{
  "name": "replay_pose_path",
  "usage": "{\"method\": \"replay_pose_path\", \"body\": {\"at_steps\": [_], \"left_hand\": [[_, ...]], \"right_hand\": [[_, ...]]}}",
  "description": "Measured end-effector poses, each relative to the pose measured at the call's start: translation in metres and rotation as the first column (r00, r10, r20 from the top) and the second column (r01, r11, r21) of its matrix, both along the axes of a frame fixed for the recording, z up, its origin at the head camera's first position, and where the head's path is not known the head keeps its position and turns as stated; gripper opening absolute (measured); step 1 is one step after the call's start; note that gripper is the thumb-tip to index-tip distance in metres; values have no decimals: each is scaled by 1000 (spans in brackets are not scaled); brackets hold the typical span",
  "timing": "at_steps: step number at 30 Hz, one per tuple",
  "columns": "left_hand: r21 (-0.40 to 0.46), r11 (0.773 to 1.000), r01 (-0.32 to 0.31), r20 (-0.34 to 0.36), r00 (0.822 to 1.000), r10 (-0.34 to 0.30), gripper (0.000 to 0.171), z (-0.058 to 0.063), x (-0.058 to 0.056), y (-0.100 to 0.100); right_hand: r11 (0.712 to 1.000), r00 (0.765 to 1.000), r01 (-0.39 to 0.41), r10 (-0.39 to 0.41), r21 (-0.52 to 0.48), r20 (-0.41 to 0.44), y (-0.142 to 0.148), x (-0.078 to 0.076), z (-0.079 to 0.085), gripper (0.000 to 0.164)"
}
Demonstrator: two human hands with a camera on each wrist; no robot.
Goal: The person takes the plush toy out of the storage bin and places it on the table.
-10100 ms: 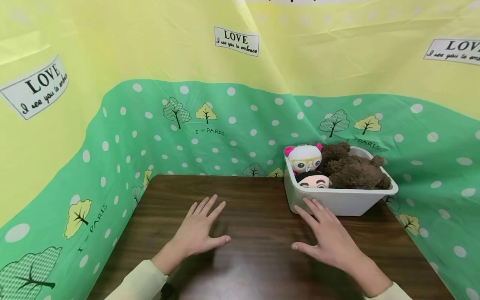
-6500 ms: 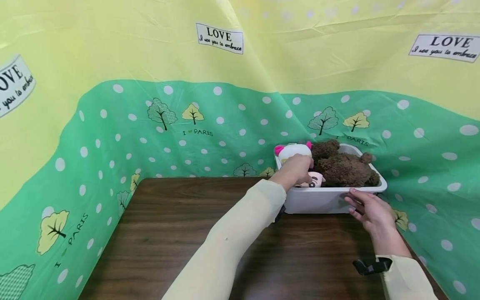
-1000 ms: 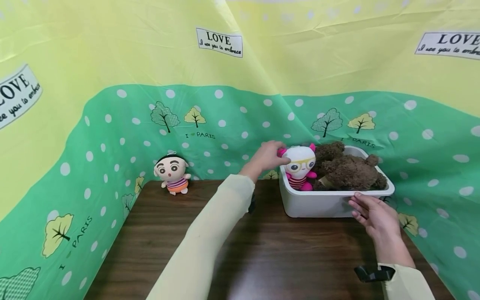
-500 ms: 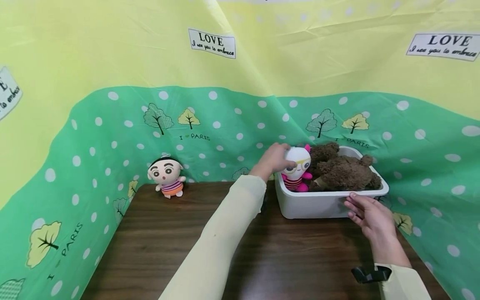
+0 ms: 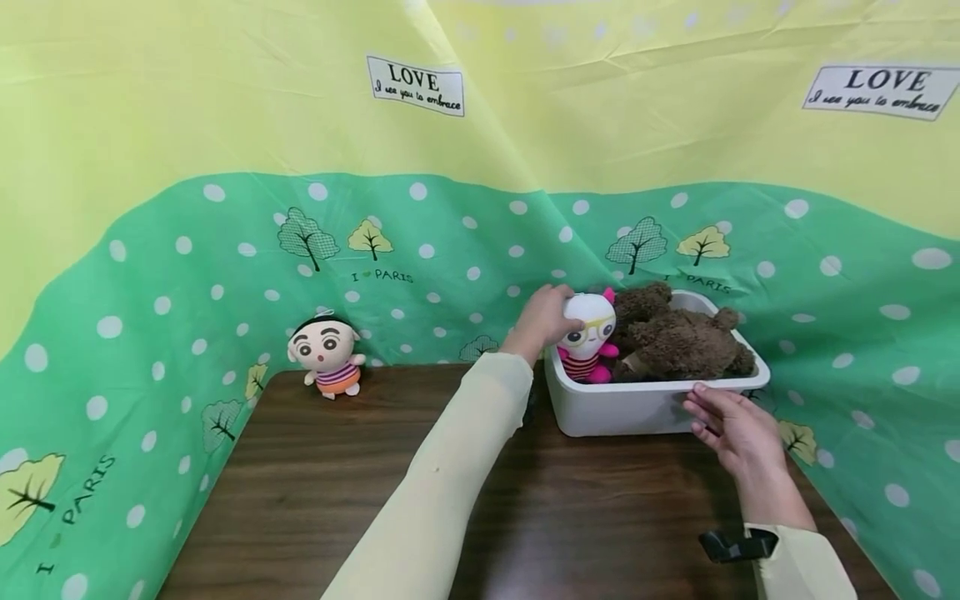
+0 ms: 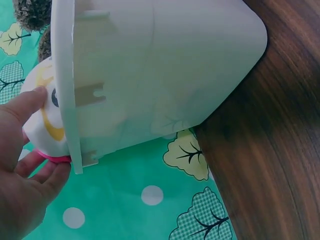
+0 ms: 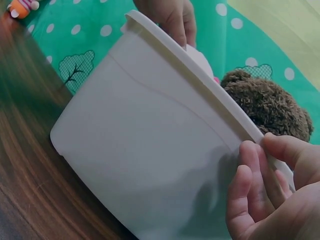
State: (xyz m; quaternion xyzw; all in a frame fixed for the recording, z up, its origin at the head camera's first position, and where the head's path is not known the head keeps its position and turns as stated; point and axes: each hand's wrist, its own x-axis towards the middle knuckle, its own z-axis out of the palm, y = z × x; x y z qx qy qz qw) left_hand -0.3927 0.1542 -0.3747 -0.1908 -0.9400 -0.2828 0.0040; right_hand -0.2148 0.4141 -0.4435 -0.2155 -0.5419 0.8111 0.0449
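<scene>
In the head view a plush doll [image 5: 589, 340] with a white head, yellow glasses, pink ears and a striped body sits in the left end of a white plastic bin [image 5: 630, 410]. My left hand [image 5: 543, 320] grips its head from the left, thumb on the face. The left wrist view shows the thumb on the white head [image 6: 45, 120] and the fingers behind it, beside the rim. My right hand [image 5: 738, 435] pinches the bin's front rim, thumb on top and fingers underneath, as the right wrist view shows too. A brown teddy bear [image 5: 688, 346] lies in the bin.
A black-haired plush doll [image 5: 327, 355] in a striped top sits at the back left of the dark wooden table [image 5: 330, 467]. Behind and beside the table hangs a green and yellow printed cloth [image 5: 450, 233]. The bin stands at the back right, close to the cloth.
The black-haired doll has gone from the bin to the table's back left. My left hand has come onto the white-headed doll's head; its hold looks closer. My right hand stays at the rim.
</scene>
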Motion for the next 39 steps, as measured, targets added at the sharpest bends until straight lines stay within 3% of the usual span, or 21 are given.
{"method": "replay_pose_path", "body": {"at_steps": [9,15,25,30,39], "left_hand": [[11,1000,-10,-51,999,10,47,-6,0,-5],[25,1000,5,-106,994,-3,42,-1,6,-7],[24,997,79,-186,980,-74,42,26,20,-13],[91,991,103,-223,972,-80,41,42,24,-22],[241,966,88,-211,977,-37,36,63,30,-42]], "right_hand": [[1000,999,12,-12,3,32,-9,-1,-3,9],[1000,1000,13,-13,0,27,-11,-1,-4,11],[1000,1000,19,-19,-10,19,-10,-1,-3,11],[1000,1000,12,-12,-27,8,-7,1,-2,8],[999,1000,-7,7,-45,-4,-4,0,0,5]]}}
